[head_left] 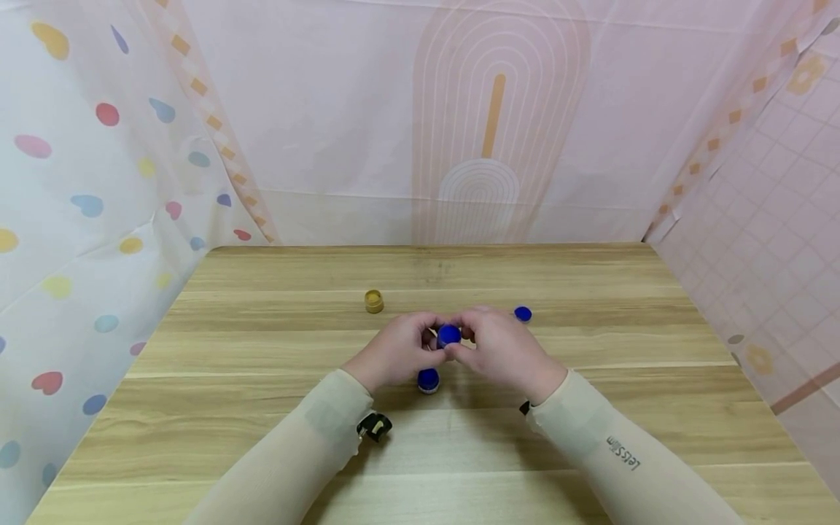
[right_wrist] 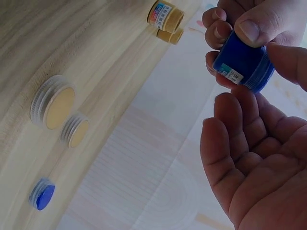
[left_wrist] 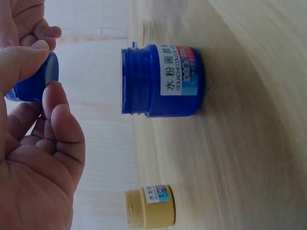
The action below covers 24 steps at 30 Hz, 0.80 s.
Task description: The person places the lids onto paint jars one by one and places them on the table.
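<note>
Between my two hands is a small blue jar (head_left: 449, 335), its blue round end facing up in the head view. My left hand (head_left: 403, 348) grips its base with thumb and fingers, seen closer in the left wrist view (left_wrist: 38, 158). The thumb and fingertips of my right hand (head_left: 502, 350) pinch its ridged rim end, also visible in the right wrist view (right_wrist: 268, 158). Whether a lid sits on this jar, I cannot tell. A second blue jar (head_left: 428, 380) stands uncapped on the table just below my hands, its label showing in the left wrist view (left_wrist: 177, 79).
A yellow jar (head_left: 373, 301) stands farther back on the left; the right wrist view shows two yellow jars (right_wrist: 165, 17). A blue lid (head_left: 522, 313) lies beyond my right hand. Two lids with yellow faces (right_wrist: 60, 108) lie near the blue lid (right_wrist: 42, 194).
</note>
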{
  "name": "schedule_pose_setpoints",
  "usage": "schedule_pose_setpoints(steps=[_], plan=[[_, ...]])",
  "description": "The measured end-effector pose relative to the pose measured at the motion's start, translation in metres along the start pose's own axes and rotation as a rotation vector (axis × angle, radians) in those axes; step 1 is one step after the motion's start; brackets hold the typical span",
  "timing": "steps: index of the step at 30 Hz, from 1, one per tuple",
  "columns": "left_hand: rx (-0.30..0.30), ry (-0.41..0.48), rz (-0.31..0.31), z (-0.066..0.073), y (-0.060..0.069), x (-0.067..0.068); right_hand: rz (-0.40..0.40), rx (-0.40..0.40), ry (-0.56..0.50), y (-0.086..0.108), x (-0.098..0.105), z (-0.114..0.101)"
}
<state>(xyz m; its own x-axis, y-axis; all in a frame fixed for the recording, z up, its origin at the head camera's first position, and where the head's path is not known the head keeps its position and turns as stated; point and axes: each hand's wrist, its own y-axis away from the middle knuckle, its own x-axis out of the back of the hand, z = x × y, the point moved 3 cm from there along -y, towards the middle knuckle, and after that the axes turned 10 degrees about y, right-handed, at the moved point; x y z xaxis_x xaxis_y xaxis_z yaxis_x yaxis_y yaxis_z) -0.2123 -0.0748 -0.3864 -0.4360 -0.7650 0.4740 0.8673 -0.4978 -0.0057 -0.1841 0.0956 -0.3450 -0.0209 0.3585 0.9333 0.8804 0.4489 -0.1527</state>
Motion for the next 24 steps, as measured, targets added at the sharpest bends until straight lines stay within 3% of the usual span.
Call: schedule_pose_setpoints(steps=[12,24], plan=[[0.009,0.023,0.013,0.0,0.0011,-0.0014,0.041,-0.02,0.012,0.0015,-0.0038,-0.0025],[0.018,0.012,0.031,0.0011,0.0002,-0.0031,0.019,-0.083,-0.032,0.0013,-0.008,-0.0016]])
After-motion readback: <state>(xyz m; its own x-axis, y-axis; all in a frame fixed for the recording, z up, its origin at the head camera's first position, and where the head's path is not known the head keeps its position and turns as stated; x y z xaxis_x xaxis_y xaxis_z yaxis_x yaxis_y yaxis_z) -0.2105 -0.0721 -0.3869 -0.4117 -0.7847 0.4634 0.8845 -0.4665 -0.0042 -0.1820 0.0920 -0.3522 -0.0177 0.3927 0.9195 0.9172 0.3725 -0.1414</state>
